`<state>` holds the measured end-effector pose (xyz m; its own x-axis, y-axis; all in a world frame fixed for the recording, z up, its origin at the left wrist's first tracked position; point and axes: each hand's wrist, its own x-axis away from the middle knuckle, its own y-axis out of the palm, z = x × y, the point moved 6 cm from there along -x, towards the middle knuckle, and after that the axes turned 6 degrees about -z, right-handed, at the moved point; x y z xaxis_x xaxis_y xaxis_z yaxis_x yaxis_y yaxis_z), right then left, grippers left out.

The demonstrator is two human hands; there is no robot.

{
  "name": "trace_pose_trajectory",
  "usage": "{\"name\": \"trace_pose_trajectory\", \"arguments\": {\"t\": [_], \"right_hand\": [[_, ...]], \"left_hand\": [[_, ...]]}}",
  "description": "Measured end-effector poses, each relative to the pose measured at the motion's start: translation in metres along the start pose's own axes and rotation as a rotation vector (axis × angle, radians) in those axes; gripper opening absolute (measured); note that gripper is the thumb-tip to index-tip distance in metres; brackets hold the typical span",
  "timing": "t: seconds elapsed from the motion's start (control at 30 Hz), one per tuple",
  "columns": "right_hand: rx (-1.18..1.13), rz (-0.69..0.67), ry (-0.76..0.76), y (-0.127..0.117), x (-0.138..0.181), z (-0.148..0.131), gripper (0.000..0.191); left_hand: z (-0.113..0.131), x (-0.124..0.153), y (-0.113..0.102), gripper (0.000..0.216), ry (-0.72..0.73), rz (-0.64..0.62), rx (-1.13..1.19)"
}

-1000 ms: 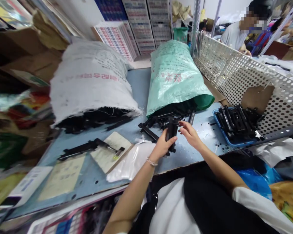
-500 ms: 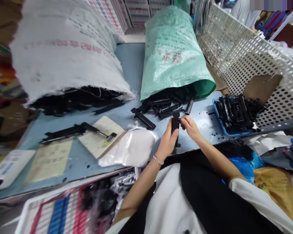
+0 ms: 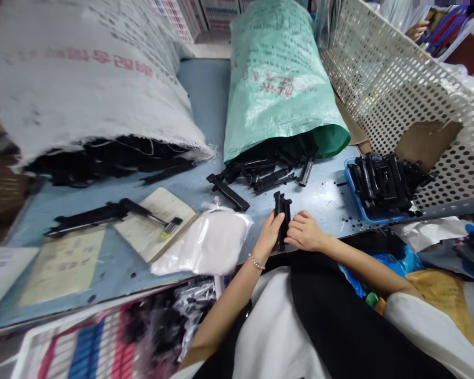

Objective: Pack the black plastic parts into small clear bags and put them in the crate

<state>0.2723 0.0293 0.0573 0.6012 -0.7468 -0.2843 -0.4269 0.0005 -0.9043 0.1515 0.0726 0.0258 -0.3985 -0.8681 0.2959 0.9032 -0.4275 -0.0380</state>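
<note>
An elongated black plastic part (image 3: pixel 281 213) stands lengthwise between my hands near the table's front edge. Around its left side my left hand (image 3: pixel 269 231) is closed, thumb along the near face. My right hand (image 3: pixel 306 231) has its curled fingers pressed against the part's lower right side; its fingertips are partly hidden. Just beyond lies a loose pile of similar black parts (image 3: pixel 266 171), spilling from the mouth of a green woven sack (image 3: pixel 280 100). One single black part (image 3: pixel 228 192) lies slanted, left of the held one.
Black parts fill a blue basket (image 3: pixel 373 217) on the right, beside a perforated crate (image 3: pixel 395 89). At left are a white sack (image 3: pixel 102 105), a notebook (image 3: pixel 152 210), a brush (image 3: pixel 168 226) and a clear plastic bag (image 3: pixel 205 239). Another person's hand (image 3: pixel 417 30) shows at top right.
The held part has come slightly lower and turned, showing another side. My right hand has moved from the part's upper end down to its lower right side.
</note>
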Motion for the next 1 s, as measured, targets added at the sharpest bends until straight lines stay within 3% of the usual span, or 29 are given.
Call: {"name": "trace_pose_trajectory", "arguments": {"t": [0.07, 0.17, 0.23, 0.3, 0.37, 0.5, 0.57, 0.63, 0.73, 0.83, 0.9, 1.0], "right_hand": [[-0.084, 0.060, 0.213, -0.009, -0.014, 0.041, 0.035], [-0.131, 0.314, 0.748, -0.032, -0.023, 0.118, 0.040], [-0.224, 0.368, 1.025, -0.038, -0.021, 0.158, 0.048], [-0.367, 0.343, 1.166, -0.038, -0.016, 0.180, 0.044], [-0.462, 0.344, 1.217, -0.037, -0.006, 0.180, 0.033], [-0.773, 0.422, 1.056, -0.023, 0.012, 0.124, 0.034], [-0.994, 0.361, 0.884, -0.013, 0.011, 0.084, 0.032], [-0.965, 0.317, 0.800, -0.017, 0.011, 0.055, 0.036], [-0.568, 0.432, 0.743, -0.053, 0.008, 0.044, 0.041], [-0.225, 0.489, 0.533, -0.085, -0.013, 0.045, 0.037], [-0.154, 0.470, 0.454, -0.090, -0.028, 0.052, 0.038], [-0.325, 0.397, 0.521, -0.075, -0.038, 0.062, 0.043]], "left_hand": [[-0.010, -0.005, 0.004, 0.031, -0.005, 0.037, -0.135], [-0.015, -0.010, 0.021, 0.030, 0.035, 0.032, -0.416], [-0.012, -0.012, 0.032, 0.029, 0.092, 0.055, -0.609], [-0.010, -0.014, 0.035, 0.034, 0.119, 0.076, -0.704], [-0.006, -0.018, 0.032, 0.038, 0.140, 0.063, -0.637], [0.016, -0.029, 0.026, 0.048, 0.216, -0.039, -0.072], [0.029, -0.032, 0.030, 0.057, 0.180, -0.143, 0.314], [0.042, -0.031, 0.033, 0.058, 0.131, -0.189, 0.583], [0.055, -0.020, 0.030, 0.053, 0.121, -0.146, 0.649], [0.059, -0.007, 0.035, 0.060, 0.091, -0.200, 0.552], [0.058, -0.001, 0.038, 0.063, 0.063, -0.227, 0.510], [0.052, -0.001, 0.029, 0.060, 0.031, -0.131, 0.510]]}}
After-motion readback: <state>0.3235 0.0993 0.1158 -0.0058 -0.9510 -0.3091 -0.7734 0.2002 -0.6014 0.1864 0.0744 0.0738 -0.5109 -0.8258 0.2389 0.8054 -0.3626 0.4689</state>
